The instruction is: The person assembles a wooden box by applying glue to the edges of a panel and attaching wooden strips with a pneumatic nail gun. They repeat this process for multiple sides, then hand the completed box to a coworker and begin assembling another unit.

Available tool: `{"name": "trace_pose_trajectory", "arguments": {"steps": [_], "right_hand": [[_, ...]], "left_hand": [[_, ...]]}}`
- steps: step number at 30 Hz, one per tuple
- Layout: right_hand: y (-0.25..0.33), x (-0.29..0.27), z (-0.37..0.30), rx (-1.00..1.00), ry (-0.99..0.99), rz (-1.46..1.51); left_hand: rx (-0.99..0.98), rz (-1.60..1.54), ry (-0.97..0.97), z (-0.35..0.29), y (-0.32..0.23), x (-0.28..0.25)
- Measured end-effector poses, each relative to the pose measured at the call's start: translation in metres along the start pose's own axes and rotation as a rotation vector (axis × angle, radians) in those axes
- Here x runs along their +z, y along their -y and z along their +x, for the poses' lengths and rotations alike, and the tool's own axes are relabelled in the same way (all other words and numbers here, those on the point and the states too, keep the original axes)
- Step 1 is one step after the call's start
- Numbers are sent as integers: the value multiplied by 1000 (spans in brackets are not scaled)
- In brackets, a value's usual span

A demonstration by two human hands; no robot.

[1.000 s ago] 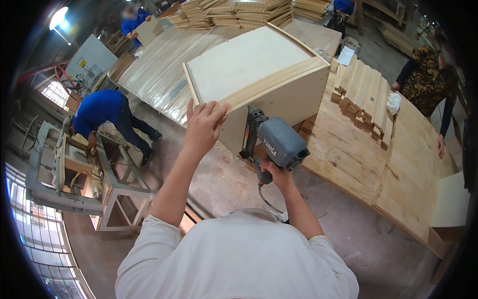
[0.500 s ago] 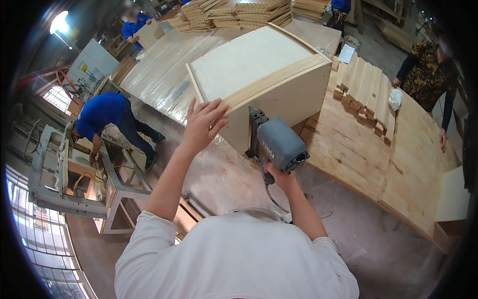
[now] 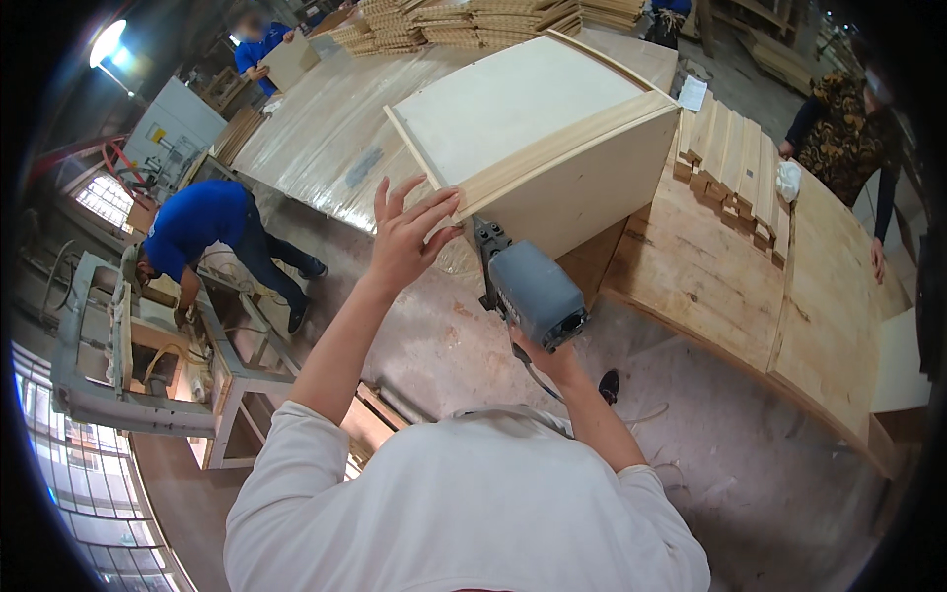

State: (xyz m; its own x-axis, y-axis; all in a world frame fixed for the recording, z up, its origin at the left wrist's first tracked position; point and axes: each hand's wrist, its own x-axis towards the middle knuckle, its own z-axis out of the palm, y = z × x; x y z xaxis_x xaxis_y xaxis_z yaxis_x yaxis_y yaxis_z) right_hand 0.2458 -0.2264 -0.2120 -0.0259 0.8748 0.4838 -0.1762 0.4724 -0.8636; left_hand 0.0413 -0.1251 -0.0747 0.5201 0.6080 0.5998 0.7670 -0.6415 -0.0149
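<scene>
A pale wooden box-like cabinet (image 3: pixel 592 183) with a white recessed panel (image 3: pixel 513 104) and a light wood strip along its near edge rests on the table. My left hand (image 3: pixel 409 237) has its fingers spread, and their tips touch the cabinet's near-left corner. Below that corner, my right hand (image 3: pixel 546 361) is wrapped round the handle of a grey-blue nail gun (image 3: pixel 538 291). The nail gun's dark nose is beside the cabinet's near-left end; whether it touches the wood, I cannot tell. A hose trails from its handle.
Wood strips (image 3: pixel 735 163) are stacked on the plywood tabletop (image 3: pixel 691 291) at right. A person in a patterned top (image 3: pixel 838 133) stands beyond. On the left, a person in blue (image 3: pixel 202 227) bends over a metal-framed machine (image 3: pixel 138 414). Another person (image 3: pixel 261 49) carries a panel at the back.
The nail gun and my right hand have moved left and slightly down. In the picture the cabinet sits a little farther right and higher. My left hand stays at its corner.
</scene>
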Motion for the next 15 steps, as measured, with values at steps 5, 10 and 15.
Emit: {"name": "trace_pose_trajectory", "arguments": {"steps": [5,10,15], "right_hand": [[-8,8,-4,-50,69,-140],[-9,13,0,-213,95,-506],[-8,7,-12,111,-44,-136]], "left_hand": [[-28,-23,-22,-8,-1,4],[-24,-14,-46,-9,-3,6],[106,-60,47,0,23,8]]}}
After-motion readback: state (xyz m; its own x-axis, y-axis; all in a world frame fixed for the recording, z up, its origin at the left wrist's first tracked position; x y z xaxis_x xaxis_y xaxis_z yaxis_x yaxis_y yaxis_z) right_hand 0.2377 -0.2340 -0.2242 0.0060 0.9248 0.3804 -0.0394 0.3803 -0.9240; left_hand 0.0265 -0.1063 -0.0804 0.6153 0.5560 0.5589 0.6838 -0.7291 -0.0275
